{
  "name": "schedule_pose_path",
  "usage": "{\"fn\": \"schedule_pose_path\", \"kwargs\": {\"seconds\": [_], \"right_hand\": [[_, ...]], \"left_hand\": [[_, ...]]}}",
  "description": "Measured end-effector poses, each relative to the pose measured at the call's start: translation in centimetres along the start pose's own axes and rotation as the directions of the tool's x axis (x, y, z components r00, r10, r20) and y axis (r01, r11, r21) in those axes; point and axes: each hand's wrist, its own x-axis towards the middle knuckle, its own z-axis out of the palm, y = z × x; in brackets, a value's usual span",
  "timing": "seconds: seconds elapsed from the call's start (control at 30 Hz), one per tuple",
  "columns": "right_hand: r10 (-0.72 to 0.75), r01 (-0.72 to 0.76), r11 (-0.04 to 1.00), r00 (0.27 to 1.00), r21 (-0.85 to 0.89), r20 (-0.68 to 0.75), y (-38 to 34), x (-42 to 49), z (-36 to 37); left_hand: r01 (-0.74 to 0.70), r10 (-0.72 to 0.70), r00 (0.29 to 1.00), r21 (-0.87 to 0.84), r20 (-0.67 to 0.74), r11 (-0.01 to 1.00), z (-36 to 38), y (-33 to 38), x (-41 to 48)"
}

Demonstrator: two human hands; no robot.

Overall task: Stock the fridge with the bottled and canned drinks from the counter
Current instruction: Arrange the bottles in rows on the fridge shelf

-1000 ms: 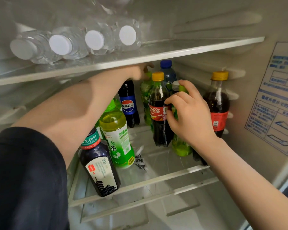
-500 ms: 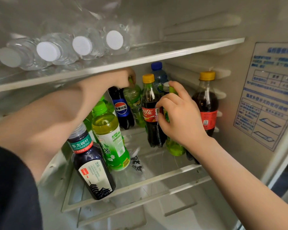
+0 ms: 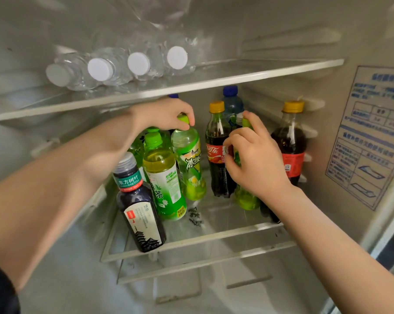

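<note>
Both hands are inside the fridge at the lower glass shelf (image 3: 214, 236). My left hand (image 3: 166, 114) grips the green cap of an iced green tea bottle (image 3: 190, 164) that stands mid-shelf. My right hand (image 3: 252, 159) is wrapped around a second green bottle (image 3: 246, 199), whose base rests on the shelf beside a cola bottle (image 3: 218, 155). Another cola bottle (image 3: 291, 150) stands at the right. A pale green tea bottle (image 3: 164, 177) and a dark tea bottle (image 3: 139, 207) stand at the front left. A blue-capped bottle (image 3: 231, 103) is at the back.
Several clear water bottles with white caps (image 3: 116, 66) lie on the upper shelf (image 3: 259, 73). A blue instruction label (image 3: 373, 137) is on the right wall. A dark scrap (image 3: 195, 215) lies on the lower shelf's front middle. More green bottles crowd behind the left ones.
My left hand has drawn the iced green tea bottle forward from the back of the shelf, now covering the Pepsi bottle. My right hand stays on its green bottle.
</note>
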Motion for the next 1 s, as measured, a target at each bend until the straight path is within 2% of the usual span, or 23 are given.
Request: {"fn": "schedule_pose_path", "kwargs": {"seconds": [0.17, 0.37, 0.47, 0.53, 0.7, 0.83, 1.0], "right_hand": [[0.084, -0.054, 0.986, 0.979, 0.159, -0.187, 0.1, -1.3, -1.0], [0.229, -0.184, 0.971, 0.897, 0.154, -0.377, -0.2, -4.4, -1.2], [0.291, -0.261, 0.957, 0.864, 0.129, -0.412, -0.2, -5.1, -0.7], [0.348, -0.313, 0.938, 0.851, 0.151, -0.393, -0.2, -5.4, -0.4], [0.537, -0.473, 0.837, 0.809, 0.275, -0.240, 0.2, -5.4, -0.2], [0.562, -0.510, 0.824, 0.789, 0.248, -0.247, 0.8, -5.3, -0.3], [0.544, -0.519, 0.839, 0.812, 0.164, -0.214, 1.1, -5.4, -0.6]], "left_hand": [[0.021, -0.022, 1.000, -0.094, -0.009, 0.995, -0.2, 1.1, -2.1], [0.035, -0.037, 0.999, -0.221, -0.005, 0.975, 0.2, 2.8, -3.4], [0.040, -0.049, 0.998, -0.174, -0.050, 0.984, 0.5, 3.0, -3.6], [0.070, -0.078, 0.996, -0.165, -0.042, 0.984, 0.5, 3.0, -3.7], [0.129, -0.128, 0.992, -0.196, 0.017, 0.972, 0.1, 3.0, -3.2], [0.088, -0.128, 0.983, -0.269, -0.132, 0.959, 0.3, 4.2, -1.8], [0.026, -0.065, 0.974, -0.178, -0.216, 0.984, 1.4, 6.2, 1.0]]}}
